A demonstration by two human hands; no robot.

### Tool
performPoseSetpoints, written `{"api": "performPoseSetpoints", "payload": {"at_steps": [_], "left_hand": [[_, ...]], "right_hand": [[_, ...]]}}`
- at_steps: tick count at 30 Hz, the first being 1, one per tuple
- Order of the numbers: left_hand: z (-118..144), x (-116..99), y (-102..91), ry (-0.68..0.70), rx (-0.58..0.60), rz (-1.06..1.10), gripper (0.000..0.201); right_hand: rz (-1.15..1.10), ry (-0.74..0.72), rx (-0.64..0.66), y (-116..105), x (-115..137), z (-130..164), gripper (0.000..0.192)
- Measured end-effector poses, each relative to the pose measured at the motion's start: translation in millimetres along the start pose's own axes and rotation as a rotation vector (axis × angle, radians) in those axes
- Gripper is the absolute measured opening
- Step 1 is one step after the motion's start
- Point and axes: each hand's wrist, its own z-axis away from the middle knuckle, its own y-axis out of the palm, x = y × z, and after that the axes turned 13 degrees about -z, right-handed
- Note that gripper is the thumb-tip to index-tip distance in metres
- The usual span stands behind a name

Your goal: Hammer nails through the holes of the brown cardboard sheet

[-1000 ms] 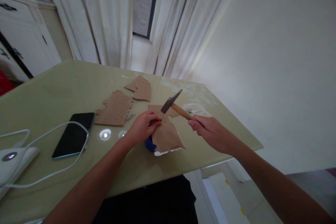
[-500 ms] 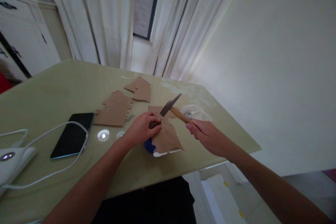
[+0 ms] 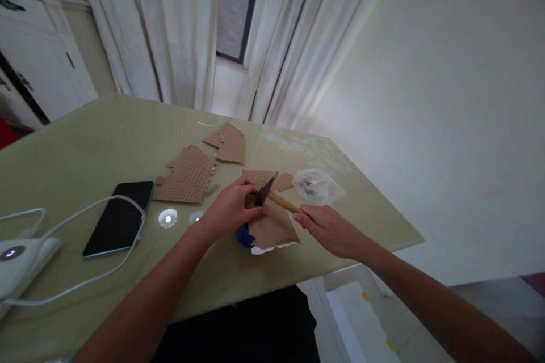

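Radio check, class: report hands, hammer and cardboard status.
Right hand gripping hammer by wooden handle. Left hand over brown cardboard, fingers close to hammer head. Plastic bag off right.

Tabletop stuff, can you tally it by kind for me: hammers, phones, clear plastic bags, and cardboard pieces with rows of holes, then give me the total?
Hammer: 1
Phone: 1
Clear plastic bag: 1
Cardboard pieces with rows of holes: 2
Total: 5
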Motion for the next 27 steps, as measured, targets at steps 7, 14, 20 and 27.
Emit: {"api": "performPoseSetpoints", "payload": {"at_steps": [7, 14, 20, 27], "left_hand": [[0.8, 1.0, 0.3, -0.018, 0.016, -0.008, 0.032], [1.7, 5.0, 3.1, -0.034, 0.004, 0.011, 0.044], [-1.9, 34.2, -12.5, -0.338, -0.179, -0.253, 0.030], [7.4, 69.1, -26.7, -0.550, 0.133, -0.610, 0.023]], "right_hand": [[-0.046, -0.023, -0.097, 2.1, -5.1, -1.3, 0.046], [-0.183, -0.095, -0.215, 1.9, -19.6, -8.7, 0.051], [-0.824, -0.283, -0.714, 22.1, -46.7, -66.8, 0.059], [-1.054, -0.406, -0.926, 45.0, -74.3, -149.0, 0.065]]}}
